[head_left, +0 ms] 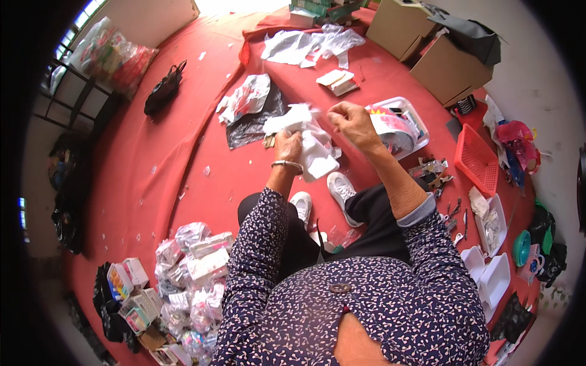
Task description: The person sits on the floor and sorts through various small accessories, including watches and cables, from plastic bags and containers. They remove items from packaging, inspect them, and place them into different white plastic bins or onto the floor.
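Note:
In front of me, a crumpled white plastic bag [314,149] hangs from my left hand [289,148], whose fingers are closed on its edge. A bracelet circles that wrist. To the right of the bag, my right hand [355,125] is raised with thumb and fingers pinched together. Whatever it pinches, if anything, is too small to make out. Below and beyond that hand sits a white plastic basket [423,139] holding a roll of clear tape-like material and small items. Past the left hand, a dark plastic bag [241,135] lies flat under a white and red bag [247,100].
Several clear-wrapped packages [195,268] are heaped at my left, beside small boxes [127,276]. Scissors and tools lie at my right, near a red basket [479,160] and white trays [493,277]. Cardboard boxes [448,73] stand at the far right; white bags [311,46] lie ahead.

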The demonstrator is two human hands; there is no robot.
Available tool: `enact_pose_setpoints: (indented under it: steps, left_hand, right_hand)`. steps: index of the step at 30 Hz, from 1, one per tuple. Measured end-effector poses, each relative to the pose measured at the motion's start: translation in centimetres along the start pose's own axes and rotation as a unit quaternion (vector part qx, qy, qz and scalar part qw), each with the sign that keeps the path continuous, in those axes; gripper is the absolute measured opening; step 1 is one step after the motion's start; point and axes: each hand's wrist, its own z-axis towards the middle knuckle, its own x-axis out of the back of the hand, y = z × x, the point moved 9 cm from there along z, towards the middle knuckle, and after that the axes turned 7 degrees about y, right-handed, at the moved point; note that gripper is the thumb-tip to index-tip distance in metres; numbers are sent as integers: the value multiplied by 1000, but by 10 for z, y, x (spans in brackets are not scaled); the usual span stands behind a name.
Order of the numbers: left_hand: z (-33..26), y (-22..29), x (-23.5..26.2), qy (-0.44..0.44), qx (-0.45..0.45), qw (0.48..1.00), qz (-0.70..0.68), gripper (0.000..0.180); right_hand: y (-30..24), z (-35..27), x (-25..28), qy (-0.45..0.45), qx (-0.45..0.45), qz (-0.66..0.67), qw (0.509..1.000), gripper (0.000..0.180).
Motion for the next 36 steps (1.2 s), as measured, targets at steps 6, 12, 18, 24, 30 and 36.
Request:
enact_pose_setpoints:
  steps: [6, 12, 18, 24, 30, 36]
  left_hand:
    - [-21, 14, -15, -34, -20, 981, -189, 35]
    - [-16, 23, -11, -76, -21, 988, -130, 34]
    - [-17, 18, -21, -121, -47, 990, 47, 12]
    - [-27, 43, -28, -187, -205, 959, 55, 49]
    - [-30, 30, -38, -184, 124, 904, -365, 32]
    - [-24, 23, -40, -165, 150, 896, -385, 24]
  right_hand:
    - [-6, -12, -57, -154, 124, -102, 975, 36]
    - [-18, -4, -54, -134, 199, -117, 964, 29]
    - [-12, 3, -53, -74, 221, -233, 944, 14]
    - [-12, 7, -52, -48, 231, -246, 940, 12]
    - [-12, 12, -50, -43, 221, -227, 948, 13]
    - [2, 24, -36, -62, 113, -114, 985, 15]
